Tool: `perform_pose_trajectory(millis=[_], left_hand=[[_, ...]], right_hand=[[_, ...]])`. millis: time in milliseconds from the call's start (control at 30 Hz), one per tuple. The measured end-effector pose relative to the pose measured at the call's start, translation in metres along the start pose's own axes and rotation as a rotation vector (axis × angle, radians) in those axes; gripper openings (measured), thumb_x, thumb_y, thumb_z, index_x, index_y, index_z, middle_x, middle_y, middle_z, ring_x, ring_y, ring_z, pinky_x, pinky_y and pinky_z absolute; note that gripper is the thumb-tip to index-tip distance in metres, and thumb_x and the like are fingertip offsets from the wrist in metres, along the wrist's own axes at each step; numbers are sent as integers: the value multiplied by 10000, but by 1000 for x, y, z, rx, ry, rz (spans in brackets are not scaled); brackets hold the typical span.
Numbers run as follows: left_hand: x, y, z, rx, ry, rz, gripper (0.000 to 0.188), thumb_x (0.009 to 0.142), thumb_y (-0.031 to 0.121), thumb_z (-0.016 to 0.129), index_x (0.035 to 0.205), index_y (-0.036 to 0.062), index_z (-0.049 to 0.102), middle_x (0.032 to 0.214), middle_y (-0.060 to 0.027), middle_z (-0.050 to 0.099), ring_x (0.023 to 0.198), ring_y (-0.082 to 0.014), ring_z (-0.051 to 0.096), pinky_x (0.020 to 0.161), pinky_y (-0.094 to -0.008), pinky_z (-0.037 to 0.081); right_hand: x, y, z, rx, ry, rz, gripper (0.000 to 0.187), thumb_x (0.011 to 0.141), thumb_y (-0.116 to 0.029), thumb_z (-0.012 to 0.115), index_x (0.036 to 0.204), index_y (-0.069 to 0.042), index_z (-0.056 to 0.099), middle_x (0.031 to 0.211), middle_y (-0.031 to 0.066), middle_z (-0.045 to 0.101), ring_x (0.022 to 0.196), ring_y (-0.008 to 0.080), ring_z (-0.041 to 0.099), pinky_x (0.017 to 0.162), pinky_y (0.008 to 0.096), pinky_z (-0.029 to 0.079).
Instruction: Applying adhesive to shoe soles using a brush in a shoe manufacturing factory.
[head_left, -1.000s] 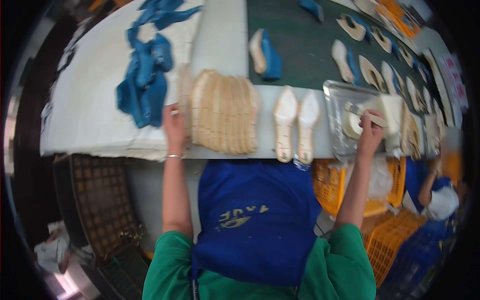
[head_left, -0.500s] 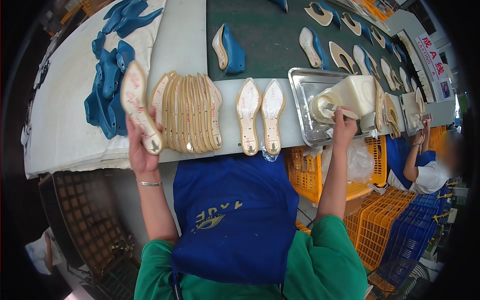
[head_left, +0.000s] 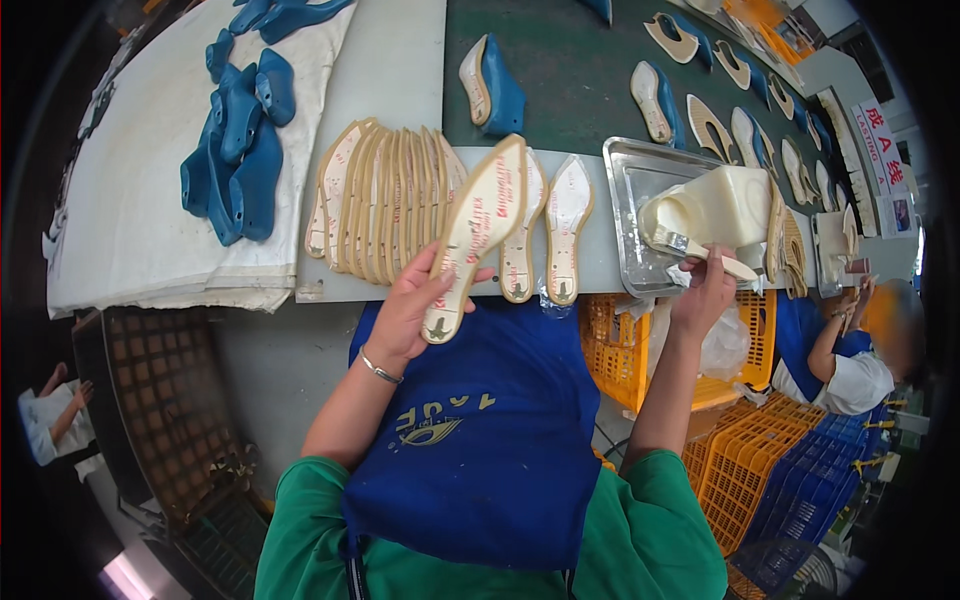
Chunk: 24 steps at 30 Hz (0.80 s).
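Observation:
My left hand (head_left: 405, 312) grips a pale shoe insole (head_left: 482, 215) near its heel, holding it tilted above the table's front edge. It partly covers one of the two insoles lying side by side; the other insole (head_left: 571, 225) lies in full view. Fingers of my right hand (head_left: 706, 292) close around the light handle of a flat brush (head_left: 735, 265). The brush's head is at the mouth of a cut-open whitish plastic jug (head_left: 728, 200), which lies on its side in a metal tray (head_left: 613, 205). Left of the held insole, several insoles (head_left: 375, 205) overlap in a row.
Blue shoe lasts (head_left: 235, 150) are heaped on a white cloth at the left. Another last (head_left: 503, 92) with an insole stands on the green mat. Yellow crates (head_left: 612, 350) sit below the table's front edge. At the right, another person (head_left: 850, 370) works at the table.
My left hand has brought the insole from the left, past the row, to the middle. My right hand has shifted slightly right and lower with the brush, whose head now shows more.

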<state>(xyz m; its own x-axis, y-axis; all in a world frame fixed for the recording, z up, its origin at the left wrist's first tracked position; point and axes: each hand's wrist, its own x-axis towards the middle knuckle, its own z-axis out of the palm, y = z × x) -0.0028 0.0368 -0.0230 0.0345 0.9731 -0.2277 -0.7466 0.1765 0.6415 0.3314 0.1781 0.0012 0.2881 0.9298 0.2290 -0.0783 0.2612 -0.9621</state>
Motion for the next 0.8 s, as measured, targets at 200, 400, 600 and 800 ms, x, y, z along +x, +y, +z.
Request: perform_pose_trajectory(millis=[200,400,600,800], left_hand=[[-14,-13,5,41,-62,-36,552,977,76,523,1479,11,303,1355,-160,535,1221,-254,575,773,-249,580],[-23,-11,0,79,-96,-71,521,982,83,517,1458,-7,325,1318,-183,556,1184,-300,598,758,-275,595],[-29,-6,-9,69,-94,-79,518,984,87,513,1456,-14,325,1307,-181,564,1166,-301,609,758,-277,594],[-26,-4,-9,40,-90,-66,525,978,100,525,1451,-21,329,1296,-182,569,1151,-297,617,752,-277,598]], right_hand=[[-50,-36,86,12,-575,-138,96,945,-89,519,978,-9,559,873,93,572,750,161,558,693,295,463],[-44,-41,133,-310,-842,-645,52,828,-11,646,875,1,627,758,117,619,667,244,607,617,342,474],[-16,-37,145,-443,-720,-641,37,845,-44,635,821,-16,628,760,121,630,652,259,612,590,343,467],[-58,-58,146,-198,-1027,-521,48,817,-29,649,854,-6,630,763,125,627,653,266,609,606,344,468]])
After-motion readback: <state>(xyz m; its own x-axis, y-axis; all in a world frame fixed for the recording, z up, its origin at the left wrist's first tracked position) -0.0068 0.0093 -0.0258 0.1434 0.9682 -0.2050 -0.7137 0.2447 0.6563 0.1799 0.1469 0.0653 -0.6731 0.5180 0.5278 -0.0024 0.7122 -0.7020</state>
